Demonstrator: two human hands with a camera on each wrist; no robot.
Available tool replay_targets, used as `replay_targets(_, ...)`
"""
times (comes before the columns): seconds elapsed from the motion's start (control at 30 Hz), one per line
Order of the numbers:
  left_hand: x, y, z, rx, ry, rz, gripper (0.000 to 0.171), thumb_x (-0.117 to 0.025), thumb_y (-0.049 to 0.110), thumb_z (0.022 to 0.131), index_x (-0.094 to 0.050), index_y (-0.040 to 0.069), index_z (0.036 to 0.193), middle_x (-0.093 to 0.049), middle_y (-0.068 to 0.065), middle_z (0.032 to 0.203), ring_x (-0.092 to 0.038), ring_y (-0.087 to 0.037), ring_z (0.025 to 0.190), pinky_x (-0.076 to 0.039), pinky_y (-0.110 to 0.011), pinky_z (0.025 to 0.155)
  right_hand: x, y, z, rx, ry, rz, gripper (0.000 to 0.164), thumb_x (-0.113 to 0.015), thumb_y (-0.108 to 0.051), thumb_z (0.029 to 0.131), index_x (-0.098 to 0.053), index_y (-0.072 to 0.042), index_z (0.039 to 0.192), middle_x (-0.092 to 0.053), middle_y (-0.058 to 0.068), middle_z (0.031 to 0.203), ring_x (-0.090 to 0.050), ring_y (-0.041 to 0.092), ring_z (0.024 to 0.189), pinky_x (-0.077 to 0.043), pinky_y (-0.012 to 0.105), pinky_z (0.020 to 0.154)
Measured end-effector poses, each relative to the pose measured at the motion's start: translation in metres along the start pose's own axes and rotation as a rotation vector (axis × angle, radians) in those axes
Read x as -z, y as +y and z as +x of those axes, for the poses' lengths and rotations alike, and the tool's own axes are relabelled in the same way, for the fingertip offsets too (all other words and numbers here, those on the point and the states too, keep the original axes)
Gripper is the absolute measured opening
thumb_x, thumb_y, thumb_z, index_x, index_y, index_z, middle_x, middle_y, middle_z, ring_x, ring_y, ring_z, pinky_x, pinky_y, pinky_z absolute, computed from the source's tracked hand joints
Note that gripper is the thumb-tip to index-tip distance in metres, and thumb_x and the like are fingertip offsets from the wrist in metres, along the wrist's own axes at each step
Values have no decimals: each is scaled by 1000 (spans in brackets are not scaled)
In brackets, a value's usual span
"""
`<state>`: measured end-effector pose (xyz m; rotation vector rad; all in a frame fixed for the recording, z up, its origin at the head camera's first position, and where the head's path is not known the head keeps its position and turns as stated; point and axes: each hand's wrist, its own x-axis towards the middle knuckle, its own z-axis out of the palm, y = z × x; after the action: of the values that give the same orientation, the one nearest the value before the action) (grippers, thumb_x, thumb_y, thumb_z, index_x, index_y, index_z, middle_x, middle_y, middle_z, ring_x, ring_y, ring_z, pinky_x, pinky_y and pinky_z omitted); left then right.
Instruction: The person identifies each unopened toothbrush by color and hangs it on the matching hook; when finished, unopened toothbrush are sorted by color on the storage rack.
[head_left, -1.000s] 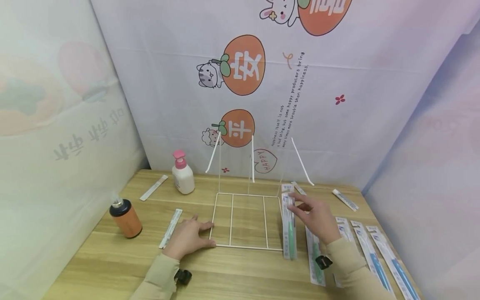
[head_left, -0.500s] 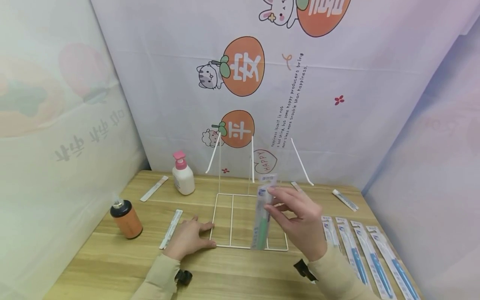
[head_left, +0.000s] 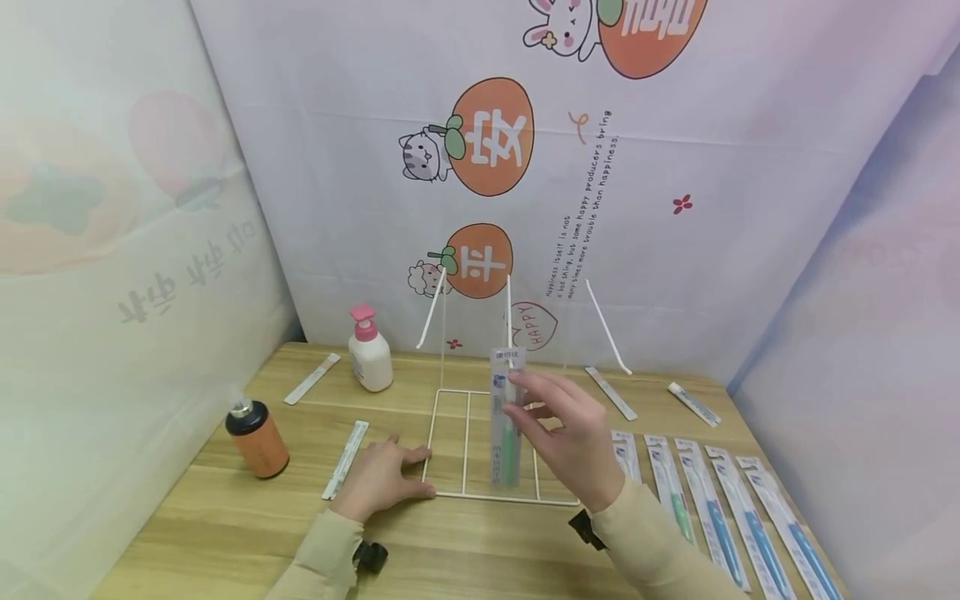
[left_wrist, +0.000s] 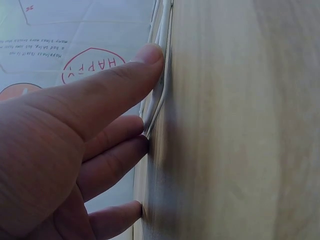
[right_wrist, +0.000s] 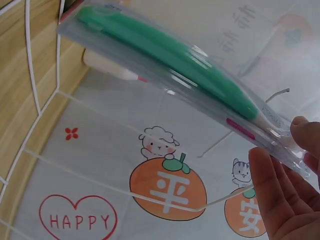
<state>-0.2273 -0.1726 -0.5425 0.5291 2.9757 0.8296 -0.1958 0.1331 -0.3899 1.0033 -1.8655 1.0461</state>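
My right hand [head_left: 566, 429] pinches a packaged toothbrush [head_left: 507, 442] with a green handle near the top of its pack. The pack hangs upright in front of the middle hook of a white wire display rack [head_left: 517, 500]. In the right wrist view, the green toothbrush [right_wrist: 170, 57] shows through clear plastic between thumb and fingers. My left hand [head_left: 382, 477] rests at the rack's left front corner, thumb and fingers spread. In the left wrist view, the thumb and fingertips of the left hand [left_wrist: 85, 135] touch the white wire [left_wrist: 162, 75] at the table.
More packaged toothbrushes [head_left: 735, 525] lie in a row at the right. A small tube [head_left: 693, 405] and a slim packet [head_left: 611, 393] lie behind them. To the left are a pink-topped pump bottle [head_left: 371, 358], an orange bottle [head_left: 258, 442] and two slim packets [head_left: 345, 460].
My right hand has lifted the green toothbrush pack from beside the rack's right edge and carried it left to the middle hook. The left hand stays at the corner.
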Motion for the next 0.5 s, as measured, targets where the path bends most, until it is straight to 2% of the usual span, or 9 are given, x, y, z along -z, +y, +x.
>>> replay_targets(0.07,0,1,0,2,-1,0,65,-94,56,77,-80,23,132,-70,-16,139,-52,-60,138,-47,-73,106,-2,5,1,-24,-16,-35,50,-89,10,81,-74,-4,127,-77,12,115,-79,25,85,-63,23,68)
replay_targets(0.23,1,1,1,-2,-4,7,66,-94,57,77,-80,23,132,-71,-15,140,-52,-61,137,-48,-74,105,-9,26,8,-101,-39,-77,44,-87,8,86,-71,-4,125,-75,11,113,-79,24,87,-64,26,70)
replay_targets(0.37,1,1,1,-3,-2,13,66,-93,58,77,-80,24,132,-71,-12,139,-52,-60,138,-47,-73,106,-19,49,19,-137,-23,-93,42,-85,7,89,-69,-3,126,-73,13,117,-79,27,88,-65,27,70)
replay_targets(0.5,0,0,0,-7,-6,2,66,-93,57,77,-80,23,133,-72,-6,139,-51,-58,140,-44,-74,109,-29,70,31,-181,-2,-155,42,-85,6,89,-67,-2,127,-71,17,121,-79,29,87,-64,26,68)
